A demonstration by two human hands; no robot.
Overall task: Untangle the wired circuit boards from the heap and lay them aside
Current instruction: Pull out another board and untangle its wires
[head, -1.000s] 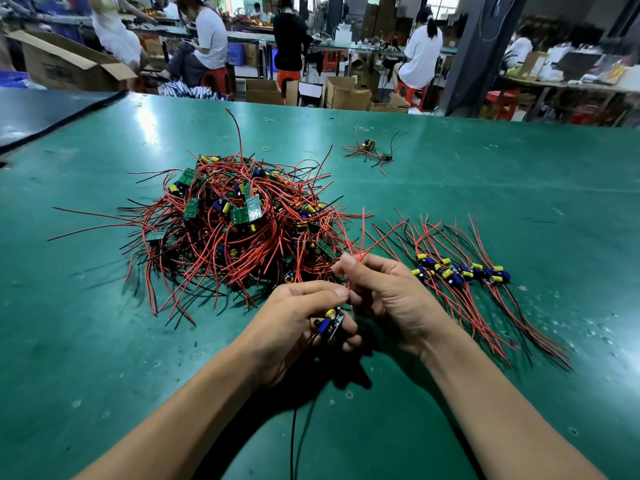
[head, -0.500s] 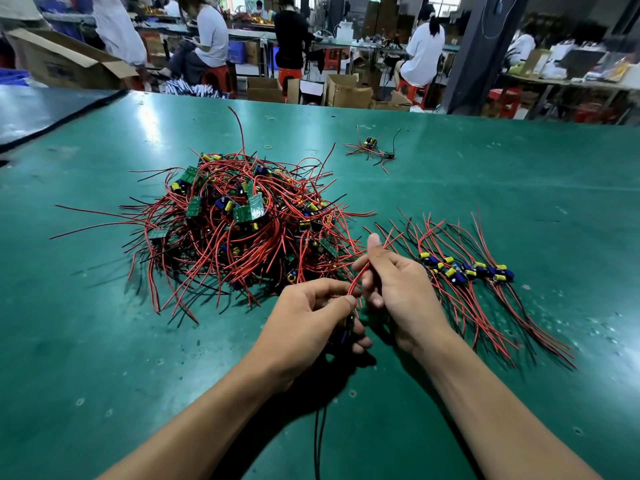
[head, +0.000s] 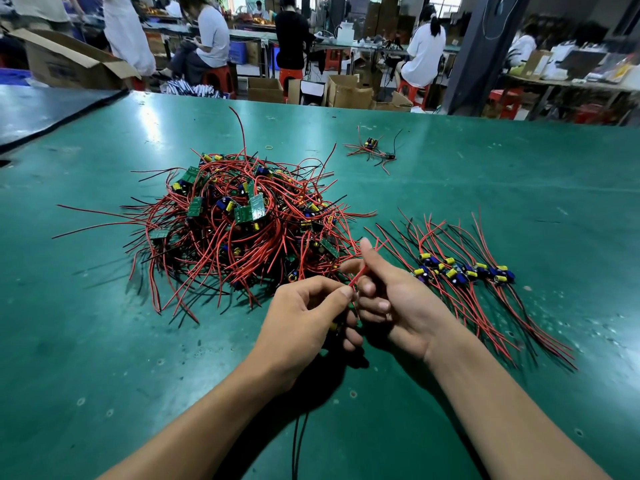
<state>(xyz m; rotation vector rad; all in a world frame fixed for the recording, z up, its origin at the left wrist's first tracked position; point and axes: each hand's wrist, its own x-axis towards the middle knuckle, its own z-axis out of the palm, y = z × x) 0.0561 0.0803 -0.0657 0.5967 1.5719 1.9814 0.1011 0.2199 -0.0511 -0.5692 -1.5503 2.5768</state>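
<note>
A heap (head: 239,230) of small green circuit boards tangled in red and black wires lies on the green table (head: 104,341), left of centre. A row of sorted boards (head: 464,270) with straightened wires lies to the right. My left hand (head: 304,327) grips one wired board, mostly hidden under its fingers; black wires hang from it towards me. My right hand (head: 394,299) pinches that board's red wire (head: 362,271) just in front of the heap's near right edge.
Two stray wired boards (head: 372,147) lie further back on the table. A darker table (head: 41,109) adjoins at the far left. Beyond the far edge sit several people on red stools among cardboard boxes (head: 346,91).
The board showed in my left hand a second ago; my fingers now cover it. My right hand has slid along the red wire, its forefinger now stretched out towards the heap.
</note>
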